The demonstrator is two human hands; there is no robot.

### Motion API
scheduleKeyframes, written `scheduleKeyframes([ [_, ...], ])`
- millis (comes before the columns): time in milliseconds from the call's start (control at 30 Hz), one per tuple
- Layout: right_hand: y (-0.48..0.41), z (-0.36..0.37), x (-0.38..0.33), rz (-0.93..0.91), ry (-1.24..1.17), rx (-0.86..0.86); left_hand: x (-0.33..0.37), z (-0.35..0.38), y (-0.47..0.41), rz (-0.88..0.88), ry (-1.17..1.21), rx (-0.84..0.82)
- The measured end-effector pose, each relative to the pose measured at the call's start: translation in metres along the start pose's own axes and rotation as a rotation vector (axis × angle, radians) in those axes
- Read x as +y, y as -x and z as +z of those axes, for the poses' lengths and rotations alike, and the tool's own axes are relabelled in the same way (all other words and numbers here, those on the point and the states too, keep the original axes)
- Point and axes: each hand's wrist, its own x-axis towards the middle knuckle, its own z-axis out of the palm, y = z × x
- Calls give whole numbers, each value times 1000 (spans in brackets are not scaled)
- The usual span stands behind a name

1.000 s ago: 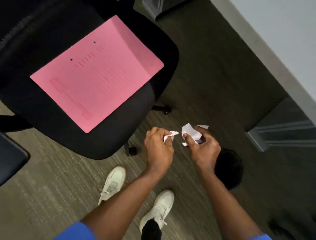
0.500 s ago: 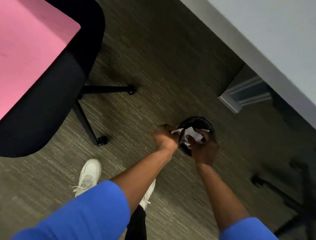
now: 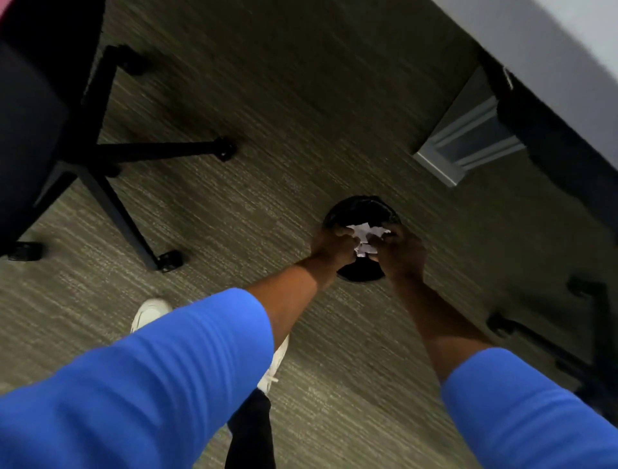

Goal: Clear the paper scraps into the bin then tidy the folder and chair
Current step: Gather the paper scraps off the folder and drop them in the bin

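Note:
White crumpled paper scraps are pinched between both hands right above the round black bin on the carpet. My left hand grips the scraps from the left and my right hand grips them from the right. The hands cover the near half of the bin's opening. The black office chair fills the upper left, with its star base and castors showing. Only a sliver of the pink folder shows at the top left corner.
A white desk runs along the upper right, with a grey metal desk foot on the carpet beneath. A second chair's black base stands at the right. My white shoes are on the carpet below the arms.
My view has swung right, away from the chair seat and the pink folder. Both hands carried the scraps from open floor to over the bin and drew together.

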Motion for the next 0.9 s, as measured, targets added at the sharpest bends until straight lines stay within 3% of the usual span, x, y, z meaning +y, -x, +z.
scheduleKeyframes([
  [100,-3,-5,5,-11,34,-15,-3,1,5,-71,88,-67],
  [300,25,-8,-3,-74,114,30,-21,-10,19,-102,-91,-176],
  [567,82,20,-42,-90,5,-24,-5,-53,61,181,-675,31],
  [900,156,78,-153,-157,-12,-109,50,-205,119,222,-634,258],
])
